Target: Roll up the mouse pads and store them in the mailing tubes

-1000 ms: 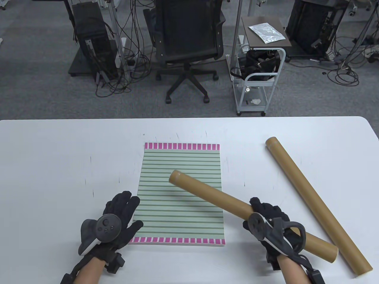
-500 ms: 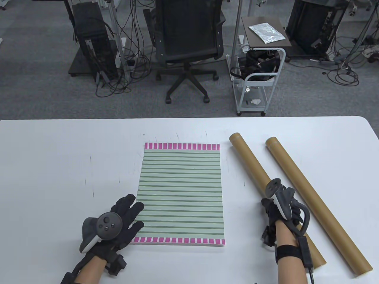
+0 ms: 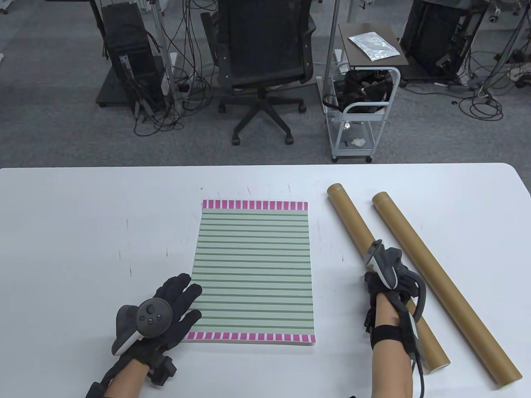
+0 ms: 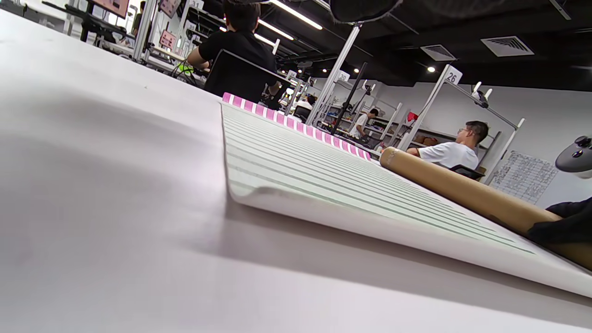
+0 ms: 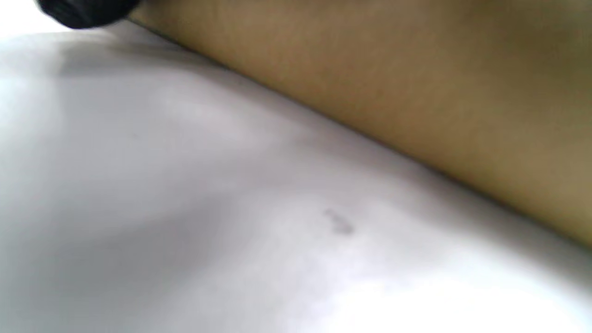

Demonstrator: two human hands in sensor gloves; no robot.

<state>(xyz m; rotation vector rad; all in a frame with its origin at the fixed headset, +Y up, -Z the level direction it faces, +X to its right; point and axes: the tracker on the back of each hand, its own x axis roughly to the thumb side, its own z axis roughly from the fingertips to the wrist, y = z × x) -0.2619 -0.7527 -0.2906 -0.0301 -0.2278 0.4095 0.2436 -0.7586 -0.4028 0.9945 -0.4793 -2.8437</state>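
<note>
A striped mouse pad (image 3: pixel 253 271), pale green with pink-checked bands at its near and far ends, lies flat at the middle of a white table (image 3: pixel 83 215); the left hand (image 3: pixel 166 309) rests at the pad's near left corner, fingers spread and straight, their tips on the pad's edge, gripping nothing; in the left wrist view that edge (image 4: pixel 259 192) curls slightly off the table. To the right of the pad two brown mailing tubes lie side by side on the table, near but apart, both slanting from far left to near right; the right hand (image 3: pixel 388 275) sits on the nearer tube (image 3: pixel 352 219) about midway along it, its fingers hidden under the tracker, so whether it grasps the tube cannot be told; the far tube (image 3: pixel 439 282) lies untouched. The right wrist view shows only blurred brown tube (image 5: pixel 416 92) against the table.
</note>
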